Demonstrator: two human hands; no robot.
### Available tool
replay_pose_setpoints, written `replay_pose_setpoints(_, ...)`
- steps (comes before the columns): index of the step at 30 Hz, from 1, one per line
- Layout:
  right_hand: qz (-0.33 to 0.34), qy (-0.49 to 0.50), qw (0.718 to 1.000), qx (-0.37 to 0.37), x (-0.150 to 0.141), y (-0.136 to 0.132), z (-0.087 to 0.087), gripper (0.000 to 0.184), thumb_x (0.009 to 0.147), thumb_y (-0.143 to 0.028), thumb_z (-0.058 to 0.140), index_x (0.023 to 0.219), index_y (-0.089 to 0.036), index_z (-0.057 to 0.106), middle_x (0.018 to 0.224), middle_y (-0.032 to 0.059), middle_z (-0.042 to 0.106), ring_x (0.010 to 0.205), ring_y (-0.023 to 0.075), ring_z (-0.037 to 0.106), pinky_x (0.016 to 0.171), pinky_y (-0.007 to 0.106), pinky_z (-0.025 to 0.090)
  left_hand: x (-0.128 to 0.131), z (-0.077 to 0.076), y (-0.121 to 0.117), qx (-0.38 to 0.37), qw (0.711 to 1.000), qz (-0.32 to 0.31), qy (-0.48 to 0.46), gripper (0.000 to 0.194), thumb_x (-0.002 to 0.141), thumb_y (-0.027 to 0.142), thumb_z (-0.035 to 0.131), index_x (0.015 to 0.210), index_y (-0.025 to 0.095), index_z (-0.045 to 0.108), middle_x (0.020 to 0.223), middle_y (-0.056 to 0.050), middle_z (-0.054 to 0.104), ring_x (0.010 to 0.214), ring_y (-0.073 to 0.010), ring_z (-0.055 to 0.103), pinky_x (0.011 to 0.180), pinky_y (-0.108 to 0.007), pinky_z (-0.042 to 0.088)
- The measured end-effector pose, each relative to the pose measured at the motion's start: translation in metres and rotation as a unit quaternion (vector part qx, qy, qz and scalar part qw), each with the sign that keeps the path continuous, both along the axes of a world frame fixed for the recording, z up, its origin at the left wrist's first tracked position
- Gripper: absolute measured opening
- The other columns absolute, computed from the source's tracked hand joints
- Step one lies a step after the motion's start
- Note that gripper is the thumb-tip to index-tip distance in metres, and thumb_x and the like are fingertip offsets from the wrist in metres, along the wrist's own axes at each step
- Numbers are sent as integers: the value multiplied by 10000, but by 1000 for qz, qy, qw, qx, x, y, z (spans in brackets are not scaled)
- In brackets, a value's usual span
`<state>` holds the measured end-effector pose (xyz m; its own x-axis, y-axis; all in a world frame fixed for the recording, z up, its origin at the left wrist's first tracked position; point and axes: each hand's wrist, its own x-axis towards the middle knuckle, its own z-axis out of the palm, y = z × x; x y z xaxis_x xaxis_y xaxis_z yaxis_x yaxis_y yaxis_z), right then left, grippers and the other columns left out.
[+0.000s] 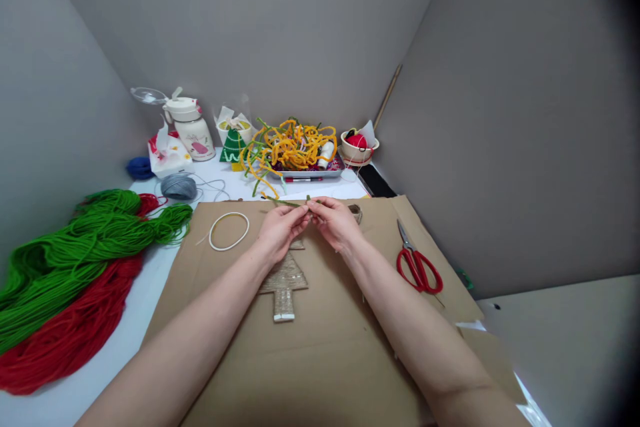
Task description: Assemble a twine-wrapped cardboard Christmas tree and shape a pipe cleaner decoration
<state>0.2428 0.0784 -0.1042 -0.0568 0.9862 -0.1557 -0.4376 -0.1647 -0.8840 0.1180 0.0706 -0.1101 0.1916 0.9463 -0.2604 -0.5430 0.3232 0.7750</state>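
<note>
My left hand (284,232) and my right hand (336,221) meet over the cardboard, their fingertips pinched close together. Between them runs a thin length of dark green yarn (286,203), one end reaching out to the left and a short bit poking up between the fingers. Just below lies a tree shape wrapped in brown twine (286,277), with a white strip at the foot of its trunk; my left hand covers part of it. Behind my right hand a roll of twine (356,213) is partly hidden.
A white ring (229,231) lies left on the cardboard sheet (325,360), red-handled scissors (419,267) right. Green yarn (75,247) and red yarn (75,333) pile at left. Behind stand a grey yarn ball (179,187), a bottle (194,133), a tray (310,174) of tangled yarn and a bowl (357,155).
</note>
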Motion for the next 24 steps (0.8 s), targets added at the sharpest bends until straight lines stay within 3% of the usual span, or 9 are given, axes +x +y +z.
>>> replay_pose_setpoints(7, 51, 20, 998, -27, 3, 1, 1, 272, 496, -245, 800, 696, -156, 639, 631, -25, 605, 546, 73, 512, 524, 210, 373, -5, -1, 3, 8, 999, -40, 14, 166, 612, 201, 771, 672, 102, 652, 638, -29, 636, 560, -57, 553, 564, -166, 460)
replay_pose_setpoints(11, 96, 18, 995, -13, 8, 1, 7, 285, 585, -350, 766, 769, -155, 668, 706, 4, 634, 594, 80, 539, 587, 218, 425, -6, 0, 4, 14, 999, -36, 2, 155, 620, 189, 761, 660, 102, 639, 629, -24, 628, 561, -55, 550, 558, -160, 457)
replay_pose_setpoints(16, 50, -145, 985, 83, 16, 1, 10, 319, 606, -365, 747, 852, -177, 673, 844, 22, 655, 696, 102, 558, 663, 233, 444, -7, 0, 8, -1, 999, 11, -49, 119, 637, 140, 728, 673, 98, 623, 639, -17, 622, 581, -50, 555, 578, -153, 456)
replay_pose_setpoints(19, 18, -235, 963, 134, 17, 1, 8, 267, 635, -367, 715, 818, -177, 677, 805, 23, 661, 695, 120, 552, 648, 243, 438, -8, 0, 8, 7, 998, 20, -54, 114, 646, 135, 717, 683, 98, 615, 640, -20, 622, 595, -55, 561, 600, -157, 460)
replay_pose_setpoints(24, 32, -310, 929, 197, 17, 1, 6, 221, 750, -357, 586, 833, -175, 680, 732, 16, 637, 622, 118, 512, 609, 246, 410, -6, 3, 7, 10, 999, 14, -35, 124, 639, 130, 720, 668, 98, 604, 635, -23, 618, 594, -58, 558, 597, -162, 456)
